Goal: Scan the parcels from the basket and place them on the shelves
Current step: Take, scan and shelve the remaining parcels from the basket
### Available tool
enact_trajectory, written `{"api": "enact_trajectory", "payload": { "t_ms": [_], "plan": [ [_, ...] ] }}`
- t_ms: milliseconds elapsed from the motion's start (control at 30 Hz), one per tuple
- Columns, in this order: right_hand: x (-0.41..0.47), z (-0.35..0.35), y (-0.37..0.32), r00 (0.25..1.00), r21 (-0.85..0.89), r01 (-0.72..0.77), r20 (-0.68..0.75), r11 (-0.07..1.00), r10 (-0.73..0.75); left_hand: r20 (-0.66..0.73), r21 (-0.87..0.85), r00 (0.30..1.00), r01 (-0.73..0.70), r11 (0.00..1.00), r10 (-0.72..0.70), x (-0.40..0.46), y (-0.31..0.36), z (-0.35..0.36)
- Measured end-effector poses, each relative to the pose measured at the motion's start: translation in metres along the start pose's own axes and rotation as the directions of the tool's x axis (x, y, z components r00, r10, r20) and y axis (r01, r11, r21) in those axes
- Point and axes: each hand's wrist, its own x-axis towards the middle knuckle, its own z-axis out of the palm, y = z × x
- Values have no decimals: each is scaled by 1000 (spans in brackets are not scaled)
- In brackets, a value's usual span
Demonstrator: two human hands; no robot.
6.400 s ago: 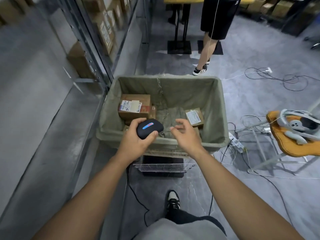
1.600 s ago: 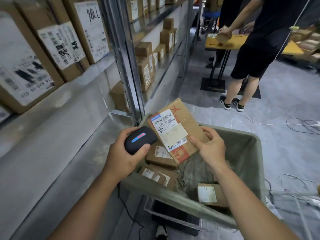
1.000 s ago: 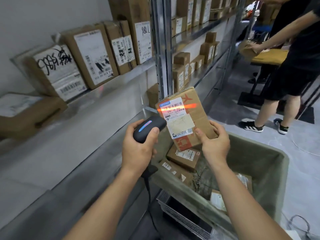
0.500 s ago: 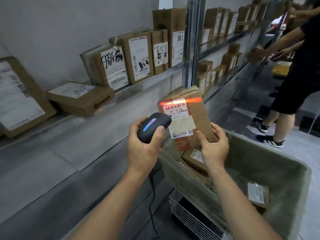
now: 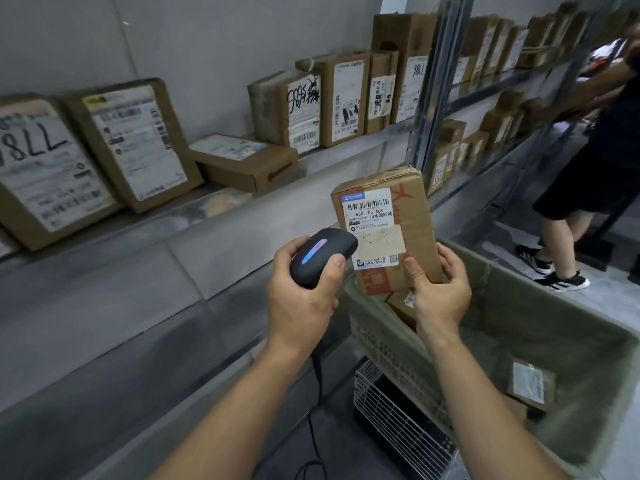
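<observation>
My right hand [image 5: 438,292] grips the lower end of a brown cardboard parcel [image 5: 412,216] and holds it upright over the basket, white barcode label facing me. My left hand [image 5: 304,299] grips a black handheld scanner [image 5: 322,256] whose blue and red light strip glows; its nose points at the label from the left. The grey-green lined basket [image 5: 540,327] sits below at right, with two more parcels, one [image 5: 530,384] at its far right and one [image 5: 401,304] under my right hand. The metal shelf [image 5: 214,202] on the left carries several labelled parcels.
A person in black shorts and black shoes [image 5: 568,278] stands at the right beyond the basket, reaching toward the further shelves. A steel upright [image 5: 436,91] divides the shelf bays. A flat box [image 5: 242,161] lies on the shelf. The scanner cable [image 5: 315,410] hangs toward the floor.
The orange scan line that lay across the label's barcode is gone. The view has swung further left along the shelf. Both hands keep the same hold.
</observation>
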Motion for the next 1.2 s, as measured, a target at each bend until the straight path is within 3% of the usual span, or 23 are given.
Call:
{"api": "enact_trajectory", "payload": {
  "t_ms": [333,600,767,933,1100,1200],
  "plan": [
    [-47,17,-11,977,73,26,209,997,-41,-200,154,979,-7,988,38,-31,-5,-54],
    [-110,30,11,882,120,-85,471,989,18,-419,228,906,45,973,56,-91,-4,-101],
    [-153,48,12,775,112,-151,630,982,48,-589,340,799,113,934,118,-139,-4,-143],
    [-213,63,-4,619,123,-269,782,955,73,-711,389,685,194,901,160,-193,5,-185],
    [-283,78,-25,468,93,-356,879,930,91,-801,394,562,234,889,207,-244,20,-230],
    [-327,91,-36,417,63,-405,901,912,123,-842,401,484,270,875,237,-272,26,-261]
  ]
}}
